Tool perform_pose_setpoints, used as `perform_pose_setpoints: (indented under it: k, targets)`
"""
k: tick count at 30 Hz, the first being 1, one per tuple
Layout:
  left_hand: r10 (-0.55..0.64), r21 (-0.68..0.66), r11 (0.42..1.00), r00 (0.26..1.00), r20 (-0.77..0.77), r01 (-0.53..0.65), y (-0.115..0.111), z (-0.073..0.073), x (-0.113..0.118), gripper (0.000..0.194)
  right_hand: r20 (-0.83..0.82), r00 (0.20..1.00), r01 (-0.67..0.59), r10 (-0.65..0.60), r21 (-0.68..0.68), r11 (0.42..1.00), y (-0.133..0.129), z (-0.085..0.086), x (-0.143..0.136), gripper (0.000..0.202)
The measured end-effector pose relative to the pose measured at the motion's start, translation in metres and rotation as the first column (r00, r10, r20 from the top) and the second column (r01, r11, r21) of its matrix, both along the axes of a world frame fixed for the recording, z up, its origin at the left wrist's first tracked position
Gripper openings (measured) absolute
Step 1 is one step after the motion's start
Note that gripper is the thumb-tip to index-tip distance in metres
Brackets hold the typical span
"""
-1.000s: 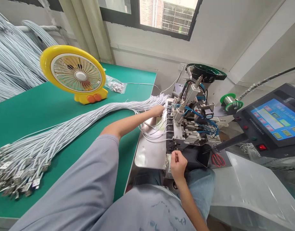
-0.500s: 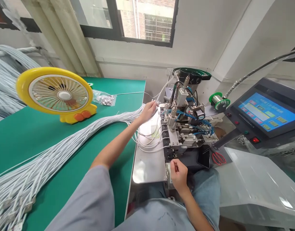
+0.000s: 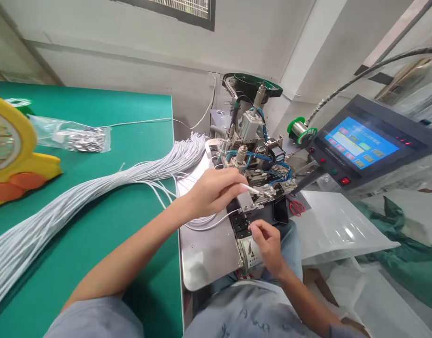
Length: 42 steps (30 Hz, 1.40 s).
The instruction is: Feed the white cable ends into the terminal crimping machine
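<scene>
My left hand point(image 3: 219, 190) pinches a white cable point(image 3: 250, 188) near its end, which points right over the front of the machine point(image 3: 249, 126). Below it, my right hand point(image 3: 268, 239) is closed, thumb and forefinger pressed together at the machine's black front track point(image 3: 241, 224); whatever they hold is too small to make out. Several more white cables loop over the metal plate point(image 3: 205, 253) towards the track. A thick bundle of white cables point(image 3: 106, 188) lies to the left, its far ends fanned beside the machine.
A yellow fan point(image 3: 24, 155) and a bag of small metal parts point(image 3: 85, 139) stand on the green table point(image 3: 138, 105). To the right are a touch screen point(image 3: 364, 143), a wire spool point(image 3: 301, 130), red scissors point(image 3: 297, 208) and a black phone point(image 3: 280, 210).
My left hand has come from the far cable ends towards me and right, now with a cable end in it. The right hand has turned slightly at the track. The view has shifted down and right.
</scene>
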<state>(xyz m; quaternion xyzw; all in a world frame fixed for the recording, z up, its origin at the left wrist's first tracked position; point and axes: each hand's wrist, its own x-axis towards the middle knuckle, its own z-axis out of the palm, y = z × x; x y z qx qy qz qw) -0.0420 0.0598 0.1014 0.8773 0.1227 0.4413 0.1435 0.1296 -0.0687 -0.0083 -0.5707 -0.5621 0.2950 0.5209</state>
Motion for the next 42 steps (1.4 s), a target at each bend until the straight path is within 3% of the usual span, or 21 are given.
perform_pose_setpoints:
  k: [5, 10, 20, 28, 35, 42]
  targets:
    - [-0.083, -0.005, 0.997, 0.994, -0.07, 0.083, -0.012, 0.0, 0.008, 0.02, -0.104, 0.994, -0.011, 0.035, 0.216, 0.976, 0.02, 0.065, 0.016, 0.025]
    - [-0.04, -0.075, 0.997, 0.99, -0.132, 0.031, -0.014, 0.0, 0.011, 0.027, -0.015, 1.0, -0.014, 0.018, 0.241, 0.97, 0.028, 0.094, 0.013, 0.024]
    - [-0.006, -0.02, 1.0, 0.979, -0.203, 0.002, -0.015, 0.0, 0.012, 0.032, 0.109, 0.992, 0.036, -0.06, 0.21, 0.977, 0.033, 0.101, 0.009, 0.031]
    - [0.005, -0.029, 1.0, 0.972, -0.237, -0.013, -0.016, 0.001, 0.014, 0.032, 0.028, 1.0, -0.003, -0.002, 0.184, 0.983, 0.034, 0.104, 0.008, 0.031]
    - [0.0, -0.006, 1.0, 0.982, -0.186, -0.001, -0.015, -0.002, 0.014, 0.029, -0.196, 0.975, -0.082, 0.104, 0.117, 0.99, 0.034, 0.095, 0.011, 0.026]
    - [0.019, -0.01, 1.0, 0.988, -0.152, -0.021, -0.015, -0.003, 0.014, 0.029, -0.09, 0.991, -0.087, 0.097, 0.104, 0.991, 0.031, 0.104, 0.009, 0.027]
